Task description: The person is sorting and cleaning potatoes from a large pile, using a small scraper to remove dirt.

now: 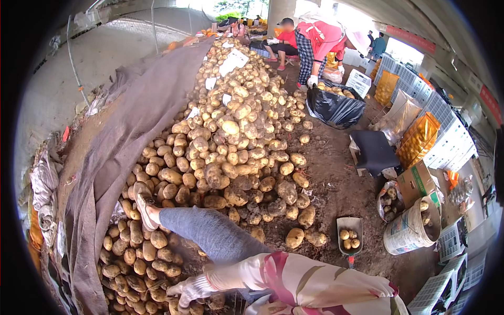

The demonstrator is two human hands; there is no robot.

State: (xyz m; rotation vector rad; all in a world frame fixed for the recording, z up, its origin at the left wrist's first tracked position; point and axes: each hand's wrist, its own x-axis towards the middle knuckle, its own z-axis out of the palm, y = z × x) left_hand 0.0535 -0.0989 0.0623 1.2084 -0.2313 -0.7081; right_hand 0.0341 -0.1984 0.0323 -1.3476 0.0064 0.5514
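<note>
My right hand (188, 292), in a pale knitted glove, reaches low to the left across my body. Its fingers are spread at potatoes (158, 239) in the lower left part of the pile, touching one; whether they grip it is unclear. A patterned sleeve (303, 275) covers that arm. My left hand is out of view. Before me lies a long heap of soil-covered potatoes (232, 157), with pieces of white paper (234, 62) on its far part. My bent leg (212, 228) in blue-grey trousers crosses the near heap, the shoe (145, 204) against the potatoes.
Brown cloth (130, 118) lines the heap's left side. On the right are a scoop (349, 236) holding several potatoes, a bucket (405, 232), a black-covered seat (374, 151), a cardboard box (416, 183) and crates (449, 145). Beyond, a person (321, 43) bends over a black bag (334, 106) of potatoes; others sit farther back.
</note>
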